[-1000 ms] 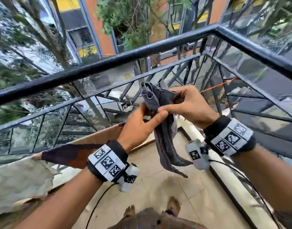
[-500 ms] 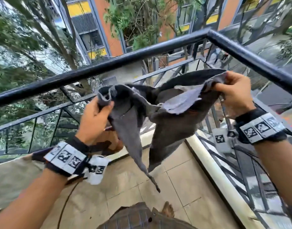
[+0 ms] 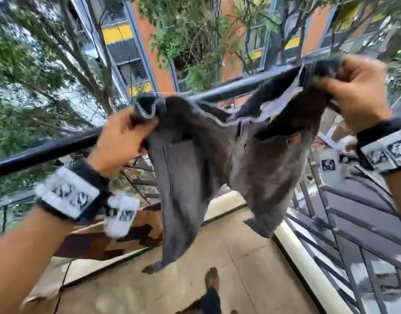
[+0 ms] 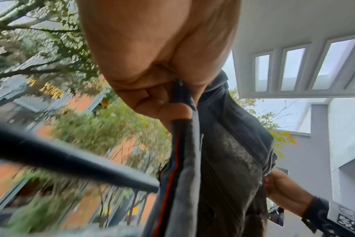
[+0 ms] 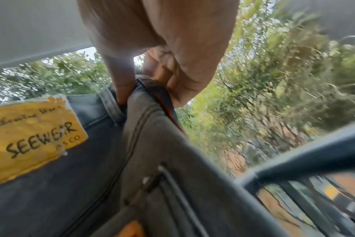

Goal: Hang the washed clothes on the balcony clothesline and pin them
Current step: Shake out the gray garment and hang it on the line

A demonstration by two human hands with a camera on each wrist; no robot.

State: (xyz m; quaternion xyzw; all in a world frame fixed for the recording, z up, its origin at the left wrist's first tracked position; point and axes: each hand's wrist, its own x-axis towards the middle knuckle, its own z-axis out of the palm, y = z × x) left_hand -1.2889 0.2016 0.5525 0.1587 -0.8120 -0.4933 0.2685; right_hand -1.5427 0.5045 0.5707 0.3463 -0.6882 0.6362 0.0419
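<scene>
Shorts: grey shorts now pulled wide open, up by the black rail.
Left hand: fingers pinch one waist end.
Right hand: fingers pinch the other end, higher than before.

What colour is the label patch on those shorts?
Yellow with dark lettering, on the label patch of the grey shorts; clearest in the right wrist view.

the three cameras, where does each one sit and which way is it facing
Head: worn on the head, facing forward and down at the grey shorts stretched between left hand and right hand before the black railing; forearms and feet show.
Left wrist: looks along the left hand at its fingers pinching the waistband; right hand beyond.
Right wrist: looks along the right hand at the yellow label.
Shared: all three show shorts and railing.
</scene>
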